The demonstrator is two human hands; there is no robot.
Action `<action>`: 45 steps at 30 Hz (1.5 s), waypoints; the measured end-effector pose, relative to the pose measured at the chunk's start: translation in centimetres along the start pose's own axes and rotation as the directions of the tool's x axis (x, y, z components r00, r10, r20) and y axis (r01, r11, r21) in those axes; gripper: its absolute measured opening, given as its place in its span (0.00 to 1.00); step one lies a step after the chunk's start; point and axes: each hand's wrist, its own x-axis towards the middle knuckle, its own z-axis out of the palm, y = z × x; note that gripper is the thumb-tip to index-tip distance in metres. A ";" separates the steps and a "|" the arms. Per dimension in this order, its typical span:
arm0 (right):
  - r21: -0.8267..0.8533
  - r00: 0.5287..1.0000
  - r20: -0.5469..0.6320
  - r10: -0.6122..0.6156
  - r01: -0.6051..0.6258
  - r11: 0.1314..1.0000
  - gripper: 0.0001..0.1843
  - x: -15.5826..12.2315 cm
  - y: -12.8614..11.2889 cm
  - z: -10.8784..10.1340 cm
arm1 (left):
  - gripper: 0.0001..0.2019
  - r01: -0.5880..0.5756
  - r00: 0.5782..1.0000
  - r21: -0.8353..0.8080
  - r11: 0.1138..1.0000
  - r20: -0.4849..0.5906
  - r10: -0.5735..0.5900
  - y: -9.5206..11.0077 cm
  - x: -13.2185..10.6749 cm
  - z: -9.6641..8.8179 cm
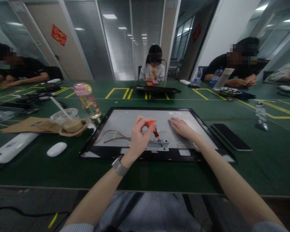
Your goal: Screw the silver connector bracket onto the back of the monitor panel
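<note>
A flat display panel point(111, 120) with a black frame and grey back lies on the green table before me. My left hand point(140, 133) is closed round the handle of an orange and black screwdriver point(156, 131). Its tip points down at a metal bracket point(164, 144) near the panel's front edge; whether it sits in a screw is too small to tell. Thin red and black wires point(113, 132) run from the bracket to the left. My right hand point(182, 128) rests flat on the panel's back, fingers stretched out, with nothing in it.
Left of the panel are a pink-lidded bottle point(87, 100), a plastic cup point(69, 119) with a straw, a white mouse point(56, 149) and a white case point(13, 148). A black phone point(230, 137) lies to the right. Another panel point(156, 89) stands farther back, where several people sit.
</note>
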 end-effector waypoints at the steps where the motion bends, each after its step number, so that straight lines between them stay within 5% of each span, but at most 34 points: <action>1: -0.002 1.000 -0.001 0.000 0.000 1.000 0.28 0.0 0.0 0.0 | 0.03 0.006 1.000 0.006 1.000 -0.020 -0.006 -0.1 0.0 0.0; 16: 0.003 1.000 0.002 -0.011 0.011 1.000 0.28 0.1 0.3 0.1 | 0.11 0.099 0.988 -0.129 0.987 0.130 -0.083 0.2 0.1 -0.2; 22: 0.001 1.000 -0.017 -0.008 0.008 1.000 0.28 0.1 0.3 0.2 | 0.09 0.041 0.997 -0.101 0.994 0.070 -0.034 -0.1 0.0 -0.1; 45: -0.016 1.000 -0.001 0.001 -0.001 1.000 0.28 -0.1 0.1 0.1 | 0.12 0.099 0.986 -0.185 0.978 0.154 -0.070 0.2 0.0 -0.1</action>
